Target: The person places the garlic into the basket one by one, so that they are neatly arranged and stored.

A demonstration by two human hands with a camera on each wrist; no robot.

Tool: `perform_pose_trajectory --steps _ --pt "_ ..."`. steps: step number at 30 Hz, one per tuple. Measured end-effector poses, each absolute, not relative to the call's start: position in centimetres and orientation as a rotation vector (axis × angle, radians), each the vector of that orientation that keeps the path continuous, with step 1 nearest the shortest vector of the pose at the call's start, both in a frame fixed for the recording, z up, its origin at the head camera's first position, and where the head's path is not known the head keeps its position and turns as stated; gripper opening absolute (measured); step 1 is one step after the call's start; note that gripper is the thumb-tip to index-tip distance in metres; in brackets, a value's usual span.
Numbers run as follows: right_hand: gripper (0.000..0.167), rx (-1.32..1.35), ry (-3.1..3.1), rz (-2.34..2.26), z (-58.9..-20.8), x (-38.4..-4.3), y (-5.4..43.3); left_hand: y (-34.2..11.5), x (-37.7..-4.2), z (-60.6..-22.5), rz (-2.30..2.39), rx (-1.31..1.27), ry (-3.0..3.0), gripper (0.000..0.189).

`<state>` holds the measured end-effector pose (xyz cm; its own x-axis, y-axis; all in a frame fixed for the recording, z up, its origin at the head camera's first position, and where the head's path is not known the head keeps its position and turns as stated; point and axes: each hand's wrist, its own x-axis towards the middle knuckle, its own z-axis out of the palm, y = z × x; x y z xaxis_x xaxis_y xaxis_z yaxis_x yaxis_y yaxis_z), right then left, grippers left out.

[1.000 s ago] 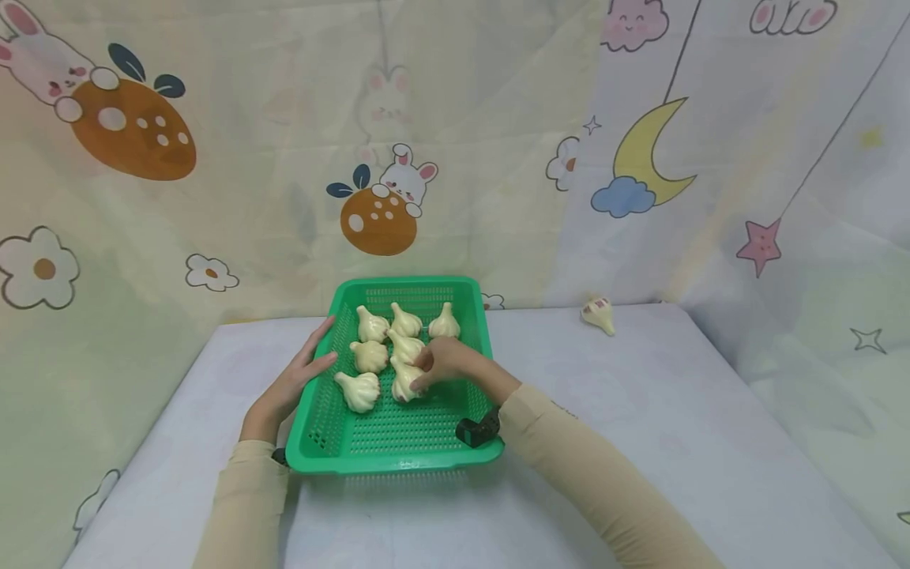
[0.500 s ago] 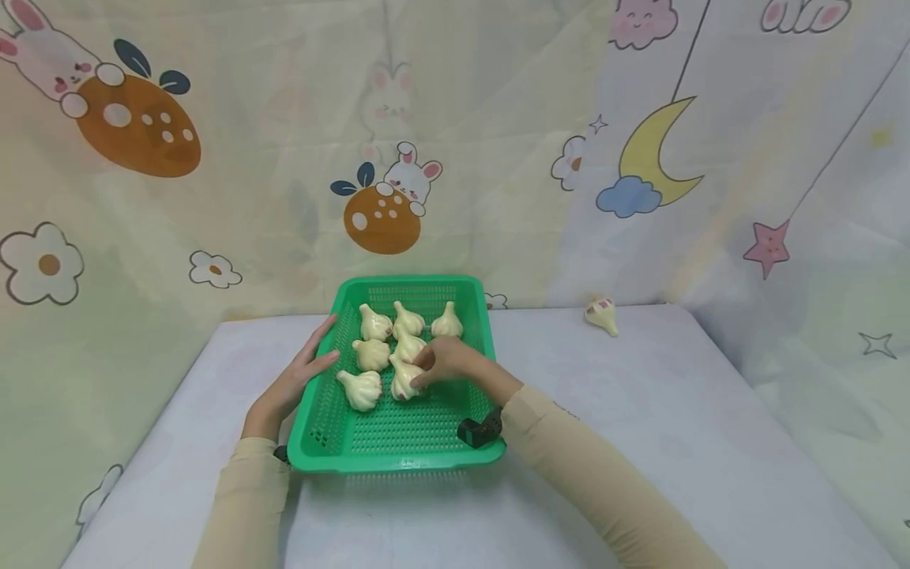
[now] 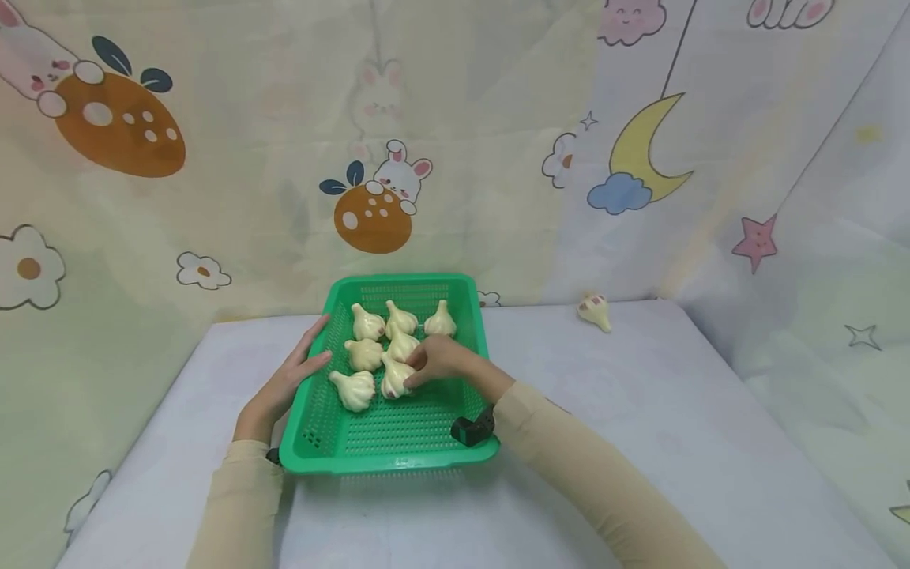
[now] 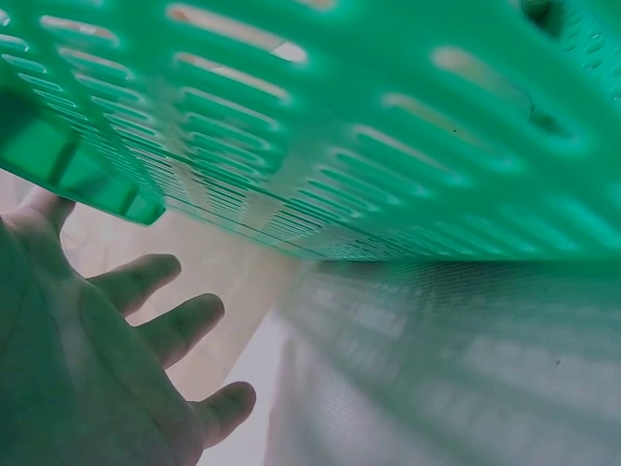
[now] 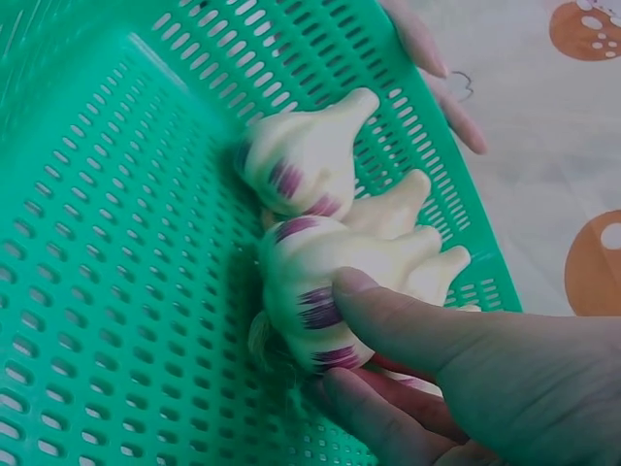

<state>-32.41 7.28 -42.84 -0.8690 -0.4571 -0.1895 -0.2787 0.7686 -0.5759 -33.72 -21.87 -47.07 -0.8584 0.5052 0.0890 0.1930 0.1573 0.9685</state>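
Note:
A green perforated plastic basket point(image 3: 455, 454) holds several pale garlic bulbs point(image 3: 353, 390), some with purple streaks near the root end. My right hand point(image 3: 435, 359) reaches inside and pinches one garlic bulb point(image 3: 396, 376) between thumb and fingers. In the right wrist view, the thumb presses on the purple-marked side of this garlic bulb point(image 5: 320, 282), and the fingers curl under it. My left hand point(image 3: 284, 383) lies against the basket's left side, fingers straight and spread. From the left wrist, the left hand point(image 4: 107, 359) shows with its thumb at the rim.
One more garlic bulb point(image 3: 595, 312) lies on the white table point(image 3: 604, 395) at the back right. Behind the table hangs a printed cloth point(image 3: 483, 158). A black wrist device point(image 3: 472, 428) overlaps the basket's front right corner.
The head view has shifted slightly. Both hands and the garlic bulbs stay nearly in the same places relative to the basket, with the right hand still pinching the same bulb.

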Motion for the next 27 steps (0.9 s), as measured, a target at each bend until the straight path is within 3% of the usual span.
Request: perform_pose_trajectory --steps 20,27 --pt "0.028 -0.569 2.701 -0.693 -42.0 -32.1 6.8 -21.9 -33.6 -46.9 1.759 0.69 2.166 0.064" --pt "0.032 -0.666 2.744 -0.637 -40.0 -31.9 7.9 -21.8 -33.8 -47.0 1.755 0.69 2.169 0.064"
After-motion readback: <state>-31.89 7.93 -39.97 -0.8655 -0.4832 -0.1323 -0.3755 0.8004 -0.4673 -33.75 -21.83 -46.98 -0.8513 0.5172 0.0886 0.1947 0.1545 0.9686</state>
